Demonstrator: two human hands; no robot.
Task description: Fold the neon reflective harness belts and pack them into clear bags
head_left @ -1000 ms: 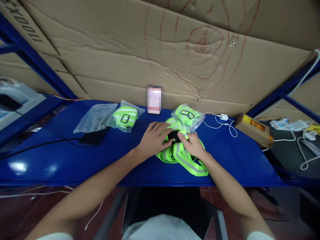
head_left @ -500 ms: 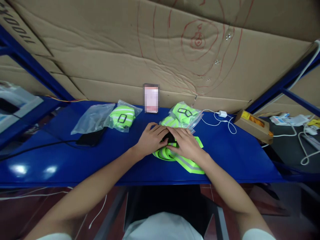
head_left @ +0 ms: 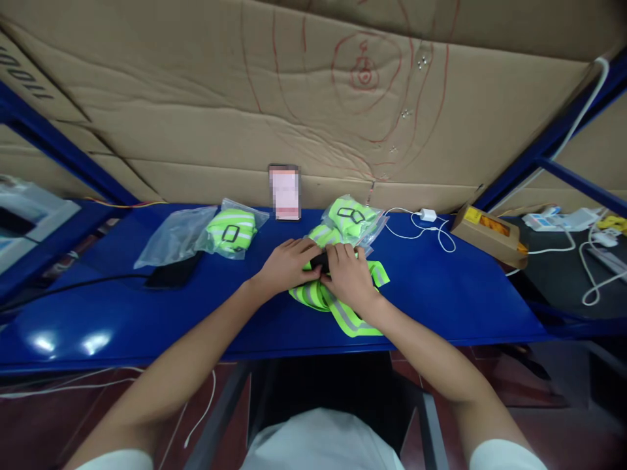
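Note:
My left hand [head_left: 292, 264] is closed on the left end of a small black piece [head_left: 320, 262], fingers curled over it from above. From the right, my right hand [head_left: 347, 274] grips the same piece with bent fingers. Under and around both hands lies a loose yellow-green strap [head_left: 350, 320] with a grey reflective stripe, one part folded toward the table's front edge. Just beyond the hands rests a clear bag [head_left: 350, 219] holding a folded yellow-green item with a black buckle. Another such bagged item [head_left: 231, 230] lies to the left.
An empty clear bag [head_left: 174, 238] and a black flat device [head_left: 174, 273] with a cable lie left on the blue table [head_left: 441, 300]. A phone [head_left: 285, 192] leans on the cardboard wall. A white charger [head_left: 428, 215] and cardboard box [head_left: 490, 236] are at right.
The camera view has shifted slightly. My right hand's fingers have curled more over the black piece, and more of that piece shows between my hands.

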